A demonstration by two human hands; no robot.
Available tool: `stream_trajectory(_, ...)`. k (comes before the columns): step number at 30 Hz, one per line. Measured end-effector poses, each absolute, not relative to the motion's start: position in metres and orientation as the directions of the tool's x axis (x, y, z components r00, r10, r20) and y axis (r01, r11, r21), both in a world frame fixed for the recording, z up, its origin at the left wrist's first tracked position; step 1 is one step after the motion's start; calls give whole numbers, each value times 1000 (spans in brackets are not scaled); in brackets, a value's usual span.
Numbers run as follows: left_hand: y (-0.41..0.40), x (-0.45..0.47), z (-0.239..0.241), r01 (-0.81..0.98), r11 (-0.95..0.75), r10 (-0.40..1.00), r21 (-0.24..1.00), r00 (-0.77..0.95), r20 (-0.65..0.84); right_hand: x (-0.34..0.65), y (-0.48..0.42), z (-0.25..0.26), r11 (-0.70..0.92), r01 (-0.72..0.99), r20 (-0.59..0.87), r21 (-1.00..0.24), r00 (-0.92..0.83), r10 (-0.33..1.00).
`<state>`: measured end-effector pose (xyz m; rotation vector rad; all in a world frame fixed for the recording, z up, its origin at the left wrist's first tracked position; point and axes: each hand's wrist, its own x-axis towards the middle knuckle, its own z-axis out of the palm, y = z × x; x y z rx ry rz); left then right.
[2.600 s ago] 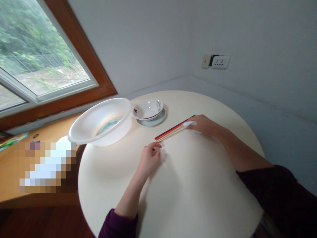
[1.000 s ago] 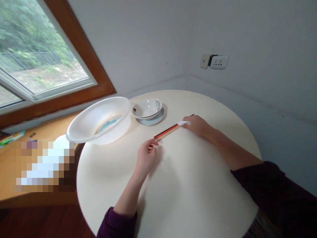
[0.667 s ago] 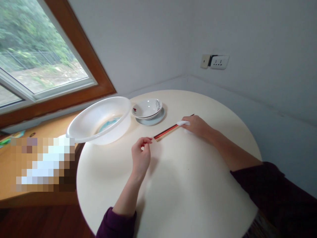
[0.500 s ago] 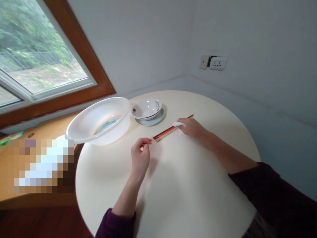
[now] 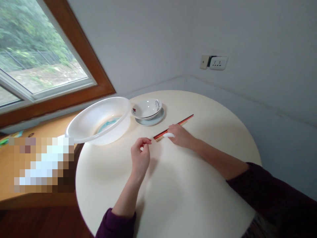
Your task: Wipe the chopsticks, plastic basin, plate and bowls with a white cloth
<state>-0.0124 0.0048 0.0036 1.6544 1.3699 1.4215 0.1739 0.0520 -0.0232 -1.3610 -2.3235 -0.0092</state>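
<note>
Several chopsticks point(image 5: 185, 119), some red and some pale wood, lie side by side, slanting up to the right on the white round table point(image 5: 173, 198). My right hand point(image 5: 182, 135) is closed on a small white tissue point(image 5: 168, 135) and presses over the middle of the chopsticks, hiding part of them. Just off their near left ends is my left hand point(image 5: 140, 155), its fingers curled in, a small gap between fingertips and sticks. Nothing shows in its grip.
A large translucent white basin point(image 5: 119, 130) stands at the table's left edge. Beside it, white bowls point(image 5: 146, 109) with a floral pattern rest on a pale plate point(image 5: 151, 122). A wooden desk point(image 5: 10, 172) is at the left, below a window. Walls border the table's far side.
My right hand, with the tissue, has slid down and left along the chopsticks, uncovering their far ends. My left hand and the chopsticks stay where they were.
</note>
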Motion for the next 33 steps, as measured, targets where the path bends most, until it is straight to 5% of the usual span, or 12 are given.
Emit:
stream_trajectory(7, 4, -13, 4, 326, -332, 923, 885, -82, 376, 172, 52, -26, 552, 780, 520, -293, -354, 777)
stream_trajectory(17, 9, -14, -3, 295, -368, 909, 882, -83, 408, 150, 26, -23, 456, 888, 266, -62, -426, 865)
stream_trajectory(33, 10, -14, -2, 304, -369, 908, 878, -82, 410, 146, 27, -27, 400, 914, 103, -74, -392, 914)
